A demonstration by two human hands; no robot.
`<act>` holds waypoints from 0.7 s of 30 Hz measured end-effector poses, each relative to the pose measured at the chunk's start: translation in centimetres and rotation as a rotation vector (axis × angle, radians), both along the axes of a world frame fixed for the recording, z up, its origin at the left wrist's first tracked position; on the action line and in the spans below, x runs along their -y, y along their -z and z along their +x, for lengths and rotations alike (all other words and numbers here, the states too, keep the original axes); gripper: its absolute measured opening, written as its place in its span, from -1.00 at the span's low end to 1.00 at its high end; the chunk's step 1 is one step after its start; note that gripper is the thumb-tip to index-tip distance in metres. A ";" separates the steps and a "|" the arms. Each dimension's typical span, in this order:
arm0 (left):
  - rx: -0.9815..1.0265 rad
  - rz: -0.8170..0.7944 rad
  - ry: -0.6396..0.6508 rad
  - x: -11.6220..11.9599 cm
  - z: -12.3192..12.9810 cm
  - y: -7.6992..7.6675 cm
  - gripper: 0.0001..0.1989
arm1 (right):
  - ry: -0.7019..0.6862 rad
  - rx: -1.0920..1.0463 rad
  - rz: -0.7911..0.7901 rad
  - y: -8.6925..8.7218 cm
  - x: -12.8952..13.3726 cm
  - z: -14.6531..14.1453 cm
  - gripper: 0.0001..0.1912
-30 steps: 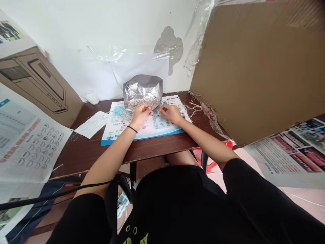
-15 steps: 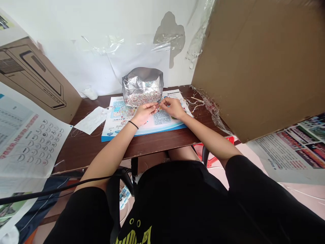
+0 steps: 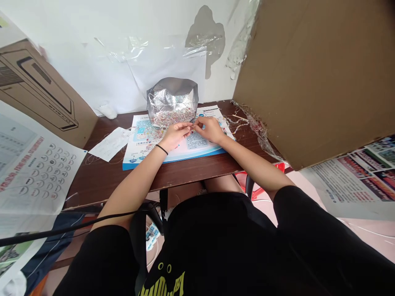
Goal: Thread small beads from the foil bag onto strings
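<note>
In the head view a silvery bag (image 3: pixel 173 102) stands open at the back of the desk, with many small multicoloured beads (image 3: pixel 173 118) inside. My left hand (image 3: pixel 175 137), a black band at its wrist, is closed in a pinch just in front of the bag. Facing it, my right hand (image 3: pixel 209 129) is pinched too, and the fingertips of both nearly meet. What they hold is too small to name. Beneath them lies a blue and white printed sheet (image 3: pixel 197 153) with loose beads scattered on it.
Left of the printed sheet lies a white paper (image 3: pixel 110 144). Strung beads and crumpled clear plastic (image 3: pixel 257 129) are at the right. Cardboard panels (image 3: pixel 311 82) rise on both sides, before a white wall (image 3: pixel 108 20). The brown desk edge (image 3: pixel 185 179) runs close to my body.
The whole view has shifted slightly, with the desk and bag a little higher in it. Both hands keep nearly the same pinched pose in front of the bag.
</note>
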State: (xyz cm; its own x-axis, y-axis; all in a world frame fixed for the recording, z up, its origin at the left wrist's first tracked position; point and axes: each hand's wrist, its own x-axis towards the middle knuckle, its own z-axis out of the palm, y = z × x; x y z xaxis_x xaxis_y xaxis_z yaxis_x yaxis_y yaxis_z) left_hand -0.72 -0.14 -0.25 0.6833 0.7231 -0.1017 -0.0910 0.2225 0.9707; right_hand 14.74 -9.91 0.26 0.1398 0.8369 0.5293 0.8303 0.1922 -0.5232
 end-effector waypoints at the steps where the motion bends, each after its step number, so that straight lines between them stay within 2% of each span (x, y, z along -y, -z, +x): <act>1: 0.001 0.002 0.003 0.0 0.0 0.0 -0.84 | -0.008 0.014 0.000 0.0 0.0 0.1 -0.84; 8: -0.006 0.042 0.020 -0.1 0.1 0.1 -0.86 | -0.010 0.045 -0.011 0.0 -0.1 0.5 -0.86; 21: 0.002 0.019 0.008 0.1 0.2 -0.1 -0.93 | -0.020 0.071 -0.005 0.2 -0.2 0.3 -0.83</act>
State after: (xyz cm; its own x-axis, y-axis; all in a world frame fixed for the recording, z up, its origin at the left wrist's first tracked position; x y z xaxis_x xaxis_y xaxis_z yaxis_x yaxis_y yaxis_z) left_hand -0.57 -0.27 -0.16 0.6896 0.7191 -0.0860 -0.0916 0.2043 0.9746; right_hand 15.05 -9.71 0.03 0.0853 0.8415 0.5335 0.8615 0.2067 -0.4638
